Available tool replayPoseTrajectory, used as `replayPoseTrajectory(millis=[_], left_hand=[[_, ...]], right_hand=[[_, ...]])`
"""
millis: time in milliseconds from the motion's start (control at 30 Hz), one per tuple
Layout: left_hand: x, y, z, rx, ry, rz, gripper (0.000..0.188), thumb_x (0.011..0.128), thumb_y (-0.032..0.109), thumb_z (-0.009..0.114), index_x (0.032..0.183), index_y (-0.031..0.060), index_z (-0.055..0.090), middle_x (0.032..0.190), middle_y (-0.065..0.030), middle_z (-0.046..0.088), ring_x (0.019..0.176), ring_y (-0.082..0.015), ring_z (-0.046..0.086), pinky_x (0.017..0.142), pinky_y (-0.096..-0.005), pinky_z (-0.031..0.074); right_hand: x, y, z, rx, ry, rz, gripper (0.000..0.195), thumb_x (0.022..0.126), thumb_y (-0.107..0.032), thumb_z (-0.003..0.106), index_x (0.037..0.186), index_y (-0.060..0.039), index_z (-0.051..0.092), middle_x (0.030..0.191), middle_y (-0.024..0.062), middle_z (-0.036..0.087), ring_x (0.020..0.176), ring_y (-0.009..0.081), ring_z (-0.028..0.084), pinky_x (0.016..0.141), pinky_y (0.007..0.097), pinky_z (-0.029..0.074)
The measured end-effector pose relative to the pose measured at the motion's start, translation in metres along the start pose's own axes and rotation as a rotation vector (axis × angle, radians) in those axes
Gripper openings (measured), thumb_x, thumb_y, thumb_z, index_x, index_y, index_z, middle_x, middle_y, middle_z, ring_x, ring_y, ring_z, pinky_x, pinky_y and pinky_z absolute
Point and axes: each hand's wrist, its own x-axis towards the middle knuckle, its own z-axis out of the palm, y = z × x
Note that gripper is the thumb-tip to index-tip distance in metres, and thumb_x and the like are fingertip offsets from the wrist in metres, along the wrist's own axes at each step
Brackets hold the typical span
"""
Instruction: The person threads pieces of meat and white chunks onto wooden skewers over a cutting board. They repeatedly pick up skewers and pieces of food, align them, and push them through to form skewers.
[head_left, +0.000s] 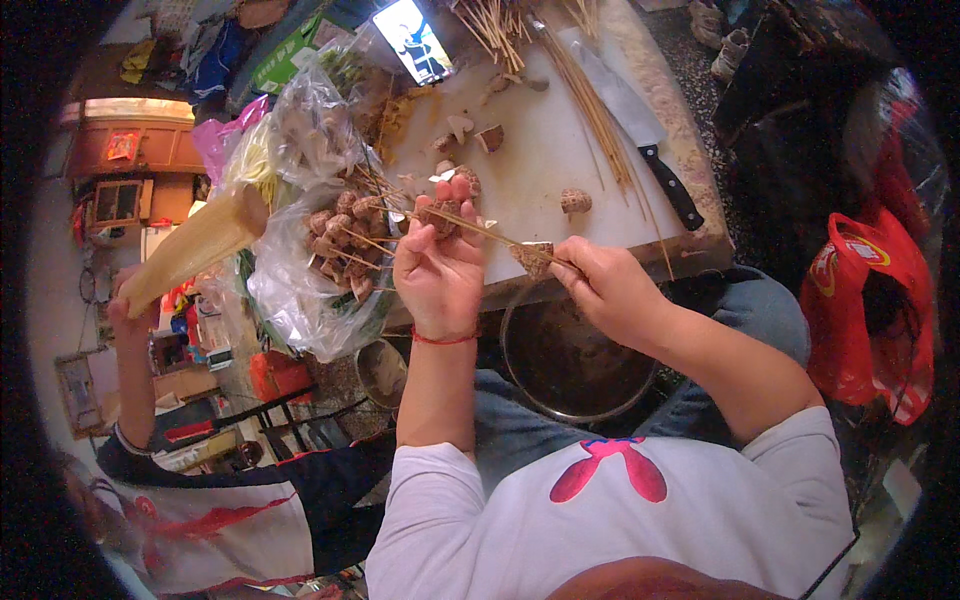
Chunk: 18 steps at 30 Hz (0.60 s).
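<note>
My left hand (442, 277) is turned palm up, its fingers curled around a piece of brown-capped mushroom (439, 217). Thin bamboo skewers (480, 227) run across that piece towards my right hand (611, 289), which pinches their near end. Close to the right fingertips, another mushroom piece (532, 259) sits on the skewers. Whether the piece in the left hand is pierced is hard to tell. Just beyond the left fingers lie more mushroom pieces (469, 180) on the white cutting board (517, 165). A single mushroom (576, 201) rests on the board to the right.
Skewered mushrooms (349, 236) lie on plastic bags at left. A kitchen knife (671, 187) and loose skewers (592, 112) are at the board's right. A lit phone (412, 41) stands behind. Below is a metal basin (577, 352). Another person's hand (127, 296) holds a long yellowish object (195, 244).
</note>
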Motion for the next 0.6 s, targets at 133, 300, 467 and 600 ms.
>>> replayPoseTrajectory(millis=[133, 300, 467, 600], left_hand=[[0.002, 0.003, -0.007, -0.095, 0.044, 0.005, 0.020, 0.086, 0.006, 0.047, 0.100, -0.0063, 0.055, 0.114, -0.0190, 0.052, 0.117, -0.0295, 0.043, 0.095, -0.0405, 0.043], [0.004, 0.003, -0.002, -0.194, 0.032, -0.014, 0.023, 0.089, 0.012, 0.046, 0.099, -0.0066, 0.054, 0.111, -0.0190, 0.052, 0.116, -0.0297, 0.043, 0.092, -0.0407, 0.046], [0.007, 0.005, -0.003, -0.163, 0.027, 0.023, 0.023, 0.090, 0.013, 0.045, 0.100, -0.0062, 0.053, 0.112, -0.0184, 0.052, 0.116, -0.0294, 0.044, 0.092, -0.0409, 0.046], [0.008, 0.004, -0.004, -0.115, -0.013, 0.055, 0.023, 0.090, 0.014, 0.045, 0.101, -0.0047, 0.053, 0.112, -0.0179, 0.052, 0.115, -0.0286, 0.045, 0.092, -0.0400, 0.046]], right_hand=[[-0.001, -0.004, -0.005, -0.022, -0.006, -0.026, 0.009, 0.084, -0.010, 0.051, 0.086, -0.0013, 0.050, 0.070, 0.0194, 0.053, 0.066, 0.0371, 0.053, 0.057, 0.0400, 0.041], [-0.004, -0.004, -0.013, -0.053, -0.039, -0.024, 0.009, 0.083, -0.012, 0.050, 0.085, -0.0026, 0.049, 0.071, 0.0209, 0.053, 0.071, 0.0403, 0.054, 0.059, 0.0468, 0.042], [-0.007, -0.006, -0.017, -0.069, -0.047, 0.020, 0.010, 0.084, -0.014, 0.049, 0.085, -0.0034, 0.049, 0.071, 0.0207, 0.055, 0.070, 0.0401, 0.055, 0.059, 0.0471, 0.042], [-0.010, -0.002, -0.017, -0.081, -0.040, 0.049, 0.011, 0.084, -0.015, 0.049, 0.085, -0.0037, 0.049, 0.070, 0.0204, 0.056, 0.068, 0.0401, 0.055, 0.058, 0.0475, 0.042]])
